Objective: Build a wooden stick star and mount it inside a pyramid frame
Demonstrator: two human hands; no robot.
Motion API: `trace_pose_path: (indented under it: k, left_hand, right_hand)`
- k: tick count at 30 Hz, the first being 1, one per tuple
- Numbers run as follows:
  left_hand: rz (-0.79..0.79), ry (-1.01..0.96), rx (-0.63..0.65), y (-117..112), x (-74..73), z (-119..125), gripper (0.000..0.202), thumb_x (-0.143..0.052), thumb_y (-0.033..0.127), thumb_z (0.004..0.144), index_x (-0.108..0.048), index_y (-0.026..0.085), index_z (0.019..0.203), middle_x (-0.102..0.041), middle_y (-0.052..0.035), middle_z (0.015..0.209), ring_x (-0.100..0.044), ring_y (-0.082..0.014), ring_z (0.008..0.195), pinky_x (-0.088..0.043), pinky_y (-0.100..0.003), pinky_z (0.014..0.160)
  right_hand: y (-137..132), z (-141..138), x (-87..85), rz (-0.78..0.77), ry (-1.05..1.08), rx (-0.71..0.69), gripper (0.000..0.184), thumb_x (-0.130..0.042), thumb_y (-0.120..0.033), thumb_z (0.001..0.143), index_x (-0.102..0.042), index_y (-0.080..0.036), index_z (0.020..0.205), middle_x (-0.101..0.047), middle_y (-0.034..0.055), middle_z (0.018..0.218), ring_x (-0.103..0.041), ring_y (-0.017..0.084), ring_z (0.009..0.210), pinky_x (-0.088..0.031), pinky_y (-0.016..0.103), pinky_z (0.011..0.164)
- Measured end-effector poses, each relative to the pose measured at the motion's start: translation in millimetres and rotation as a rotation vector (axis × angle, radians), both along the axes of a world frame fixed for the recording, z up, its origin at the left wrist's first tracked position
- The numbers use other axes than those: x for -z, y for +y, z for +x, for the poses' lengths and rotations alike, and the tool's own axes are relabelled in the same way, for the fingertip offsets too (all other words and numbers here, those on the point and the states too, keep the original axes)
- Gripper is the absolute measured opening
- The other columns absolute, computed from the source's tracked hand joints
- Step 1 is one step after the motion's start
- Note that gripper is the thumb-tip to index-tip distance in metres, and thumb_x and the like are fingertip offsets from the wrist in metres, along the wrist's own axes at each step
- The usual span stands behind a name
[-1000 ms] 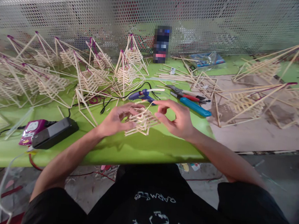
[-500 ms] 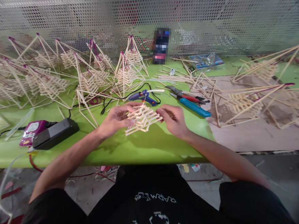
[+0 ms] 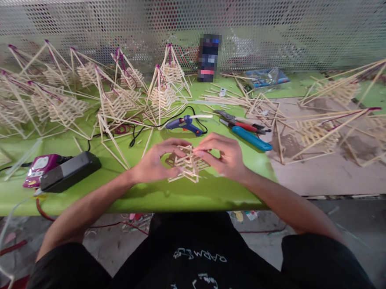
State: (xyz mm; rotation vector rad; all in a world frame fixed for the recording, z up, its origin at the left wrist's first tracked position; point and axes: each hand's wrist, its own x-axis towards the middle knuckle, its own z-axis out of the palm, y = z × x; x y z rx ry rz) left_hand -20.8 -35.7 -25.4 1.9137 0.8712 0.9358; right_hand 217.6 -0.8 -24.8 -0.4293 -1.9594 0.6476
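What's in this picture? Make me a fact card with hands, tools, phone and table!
Left hand: holding the stick lattice by its left side
Right hand: at the lattice's upper edge; pinch too small to make out
Glue gun: blue, lying beyond the hands
Blue-handled tool: right of the glue gun
Phone: upright near the mesh panel, screen blurred
Table: green
Purple-tipped stick frames: both sides

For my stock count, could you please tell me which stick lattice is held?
The lattice between the left hand and right hand; the other lattices stand untouched.
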Motion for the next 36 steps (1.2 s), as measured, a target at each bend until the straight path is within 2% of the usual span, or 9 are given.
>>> trace_pose_path:
  k: [10, 17, 23, 26, 28, 30, 32, 34, 36]
  left_hand:
    - [0.05, 0.115, -0.044, -6, -0.1, 6, 0.028, -0.079, 0.02, 0.071, -0.07, 0.02, 0.097, -0.066, -0.0111, 0.131, -0.067, -0.0258, 0.117, -0.054, -0.041, 0.102]
    - [0.063, 0.138, -0.037, -6, 2.4, 7, 0.023, -0.077, 0.02, 0.071, -0.068, 0.02, 0.092, -0.065, -0.0096, 0.13, -0.067, -0.0271, 0.116, -0.054, -0.044, 0.103]
    - [-0.02, 0.016, -0.011, -5, 1.1, 4, 0.021, -0.079, 0.02, 0.073, -0.068, 0.019, 0.09, -0.065, -0.0114, 0.129, -0.067, -0.0267, 0.116, -0.055, -0.043, 0.101]
    - [-0.094, -0.112, 0.012, -1, -1.8, -1, 0.02, -0.08, 0.023, 0.076, -0.068, 0.017, 0.092, -0.064, -0.0134, 0.133, -0.067, -0.0254, 0.117, -0.056, -0.04, 0.099]
    - [-0.138, -0.192, 0.01, 1, -4.1, -4, 0.02, -0.081, 0.024, 0.076, -0.069, 0.017, 0.091, -0.064, -0.0132, 0.133, -0.067, -0.0249, 0.118, -0.057, -0.04, 0.099]
    - [-0.18, -0.259, -0.005, 4, -5.7, -6, 0.02, -0.083, 0.025, 0.076, -0.069, 0.017, 0.089, -0.065, -0.0122, 0.132, -0.066, -0.0254, 0.122, -0.055, -0.041, 0.103]
    - [-0.209, -0.33, -0.03, 5, -6.0, -8, 0.021, -0.085, 0.026, 0.074, -0.07, 0.017, 0.087, -0.067, -0.0117, 0.132, -0.065, -0.0266, 0.124, -0.054, -0.043, 0.105]
    - [-0.218, -0.386, -0.059, 7, -4.9, -9, 0.024, -0.086, 0.028, 0.073, -0.07, 0.018, 0.088, -0.067, -0.0119, 0.131, -0.066, -0.0275, 0.123, -0.055, -0.044, 0.104]
    - [-0.204, -0.418, -0.08, 7, -3.4, -9, 0.026, -0.087, 0.029, 0.072, -0.07, 0.018, 0.089, -0.068, -0.012, 0.131, -0.067, -0.0281, 0.12, -0.056, -0.045, 0.102]
  right_hand:
    - [-3, -4, 3.8, 0.39, -0.14, 0.064, 0.008, -0.07, -0.019, 0.092, -0.069, -0.02, 0.1, -0.068, 0.0046, 0.087, -0.061, 0.015, 0.075, -0.051, 0.032, 0.068]
    - [-5, -3, 9.5, 0.48, -0.226, 0.102, 0.01, -0.068, -0.026, 0.094, -0.066, -0.025, 0.104, -0.069, 0.0025, 0.092, -0.062, 0.016, 0.08, -0.052, 0.033, 0.073]
    - [-7, -2, 4.6, 0.34, -0.232, 0.062, 0.026, -0.06, -0.022, 0.098, -0.064, -0.028, 0.123, -0.069, 0.0053, 0.109, -0.065, 0.018, 0.096, -0.055, 0.038, 0.085]
    - [-6, -1, 0.2, 0.262, -0.178, 0.103, 0.026, -0.057, -0.02, 0.097, -0.065, -0.027, 0.121, -0.068, 0.0068, 0.11, -0.065, 0.021, 0.1, -0.055, 0.041, 0.087]
    - [-5, 0, -0.5, 0.188, -0.088, 0.167, 0.02, -0.057, -0.02, 0.097, -0.068, -0.025, 0.113, -0.068, 0.0066, 0.103, -0.065, 0.021, 0.096, -0.054, 0.04, 0.084]
    - [-4, 2, 0.5, 0.07, 0.037, 0.241, 0.011, -0.056, -0.022, 0.097, -0.067, -0.023, 0.1, -0.067, 0.0045, 0.091, -0.064, 0.019, 0.085, -0.052, 0.036, 0.077]
    - [-3, 4, 1.9, -0.067, 0.111, 0.295, 0.018, -0.054, -0.025, 0.098, -0.062, -0.021, 0.083, -0.062, 0.001, 0.074, -0.058, 0.015, 0.068, -0.046, 0.03, 0.065]
    - [-1, 5, 3.2, -0.156, 0.055, 0.29, 0.032, -0.051, -0.028, 0.099, -0.057, -0.02, 0.069, -0.056, -0.0015, 0.061, -0.05, 0.012, 0.054, -0.038, 0.027, 0.055]
    - [-1, 5, 4.9, -0.174, -0.107, 0.221, 0.038, -0.05, -0.03, 0.098, -0.055, -0.02, 0.062, -0.054, -0.0025, 0.053, -0.046, 0.01, 0.048, -0.033, 0.025, 0.049]
